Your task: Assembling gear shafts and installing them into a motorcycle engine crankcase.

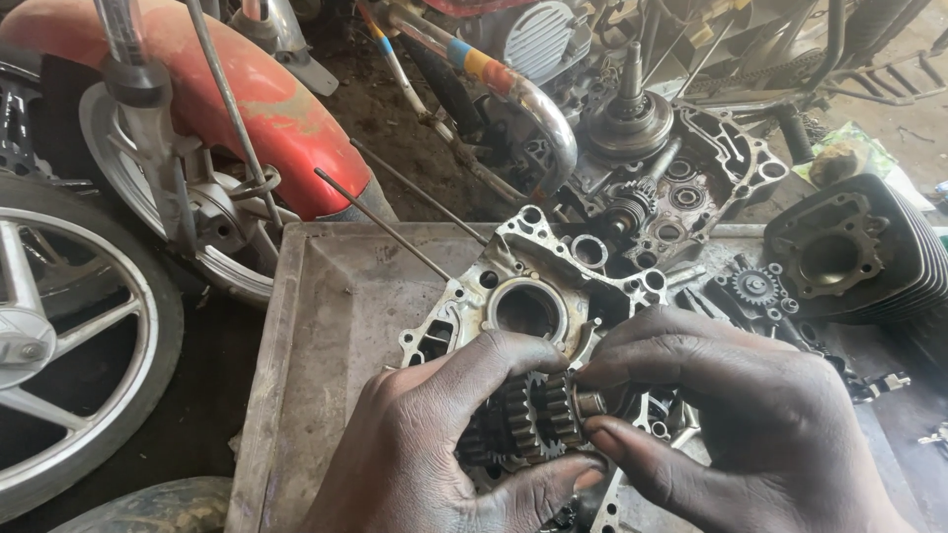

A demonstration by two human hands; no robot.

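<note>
My left hand (434,434) grips a cluster of dark, oily transmission gears on a shaft (533,415) from the left and below. My right hand (750,424) pinches the shaft's metal end between thumb and forefinger from the right. Both hands hover over an open silver engine crankcase half (513,286) that lies in a metal tray (326,326). Two long thin studs (385,229) stick out from the case toward the upper left. Part of the gear cluster is hidden by my fingers.
A finned black cylinder block (849,257) lies at the right. Another crankcase half with gears and a clutch shaft (681,178) sits behind. A motorcycle front wheel (69,336) and red fender (227,89) stand at the left on dirt ground.
</note>
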